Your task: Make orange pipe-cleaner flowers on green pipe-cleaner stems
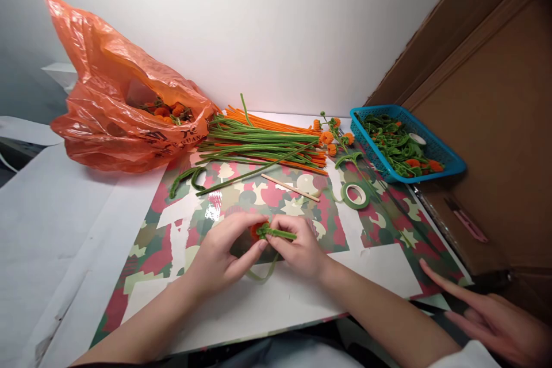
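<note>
Head view shows left hand [224, 253] and right hand [297, 247] pinching a green pipe cleaner [276, 233] over the patterned mat [379, 224], while black lettering on the orange bag [112, 109] stays unreadable.

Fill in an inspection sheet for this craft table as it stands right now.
Surface: patterned mat in red, green and cream over white sheets.
Job's things: small orange and green pipe-cleaner piece, pinched between both hands.
Clutter: loose green and orange pipe cleaners; orange plastic bag with orange pieces inside; blue basket of green and orange bits; green tape roll; thin wooden stick; pink tool at right.
Grippers: left hand and right hand, fingers closed on the piece.
Cables: nothing seen.
Surroundings: white wall, brown cardboard at right, another person's hand at lower right.
</note>
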The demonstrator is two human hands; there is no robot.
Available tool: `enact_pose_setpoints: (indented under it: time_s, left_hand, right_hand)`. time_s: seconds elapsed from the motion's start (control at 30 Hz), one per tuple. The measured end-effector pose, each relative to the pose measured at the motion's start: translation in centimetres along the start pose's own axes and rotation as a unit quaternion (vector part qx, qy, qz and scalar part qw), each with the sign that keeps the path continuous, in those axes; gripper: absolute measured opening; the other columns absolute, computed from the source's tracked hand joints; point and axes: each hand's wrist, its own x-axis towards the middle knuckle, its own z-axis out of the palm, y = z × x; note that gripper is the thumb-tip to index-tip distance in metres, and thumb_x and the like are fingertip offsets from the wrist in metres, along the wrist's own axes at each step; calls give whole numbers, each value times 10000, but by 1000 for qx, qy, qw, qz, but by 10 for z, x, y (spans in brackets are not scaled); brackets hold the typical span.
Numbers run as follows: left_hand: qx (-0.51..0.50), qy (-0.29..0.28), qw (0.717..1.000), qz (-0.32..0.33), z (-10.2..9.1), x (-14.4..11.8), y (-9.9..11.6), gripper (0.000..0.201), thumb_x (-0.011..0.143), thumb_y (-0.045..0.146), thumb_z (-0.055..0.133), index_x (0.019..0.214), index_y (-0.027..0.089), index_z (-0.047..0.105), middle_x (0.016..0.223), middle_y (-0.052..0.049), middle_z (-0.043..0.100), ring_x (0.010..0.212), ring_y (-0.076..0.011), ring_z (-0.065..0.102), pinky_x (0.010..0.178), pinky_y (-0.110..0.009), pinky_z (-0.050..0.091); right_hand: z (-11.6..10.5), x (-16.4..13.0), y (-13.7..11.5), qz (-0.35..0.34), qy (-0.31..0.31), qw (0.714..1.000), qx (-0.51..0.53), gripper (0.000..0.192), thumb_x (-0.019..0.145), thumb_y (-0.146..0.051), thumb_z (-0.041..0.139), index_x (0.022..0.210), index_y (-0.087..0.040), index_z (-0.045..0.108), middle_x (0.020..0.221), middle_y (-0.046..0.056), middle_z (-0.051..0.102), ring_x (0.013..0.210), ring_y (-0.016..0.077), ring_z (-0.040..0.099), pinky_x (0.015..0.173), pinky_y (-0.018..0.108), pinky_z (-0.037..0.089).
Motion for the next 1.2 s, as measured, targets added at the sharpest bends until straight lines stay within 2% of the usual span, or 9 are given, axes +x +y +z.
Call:
enact_pose_setpoints:
  time_s: [0.27,0.7,0.83,1.0,1.2]
  left_hand:
    - [17,-12,1000,12,-1,1,0,233,876,187,542,1107,198,566,869,-42,664,737,-149,628,665,-251,508]
    - [17,-19,1000,16,-1,0,-2,247,870,143,545,1108,206,564,867,-24,650,731,-135,618,661,-232,501]
    - [18,-23,999,15,-1,-1,-3,245,874,147,546,1111,208,564,899,-30,655,763,-139,624,686,-237,507]
    - [25,-12,999,17,0,1,-4,204,883,169,549,1082,205,578,825,-15,646,681,-129,614,620,-225,494]
    - [23,-9,1000,18,0,1,-6,172,891,220,564,1059,212,599,827,-24,676,720,-149,642,644,-238,512]
  right_hand:
    - [2,1,3,-19,1,1000,-7,211,750,-198,549,581,-184,425,547,-52,405,542,87,343,509,218,277]
    - [5,1,7,-23,11,999,-22,228,746,-221,575,582,-190,420,537,-54,391,536,90,333,505,219,274]
    - [5,1,7,-23,16,999,-29,234,750,-241,576,580,-187,425,537,-53,404,541,87,342,511,215,283]
    - [4,1,5,-11,22,999,-30,196,725,-207,561,574,-186,438,521,-57,394,526,84,335,495,214,271]
    - [4,1,5,-1,18,1000,-3,191,743,-200,530,579,-191,431,532,-57,376,512,84,317,487,229,272]
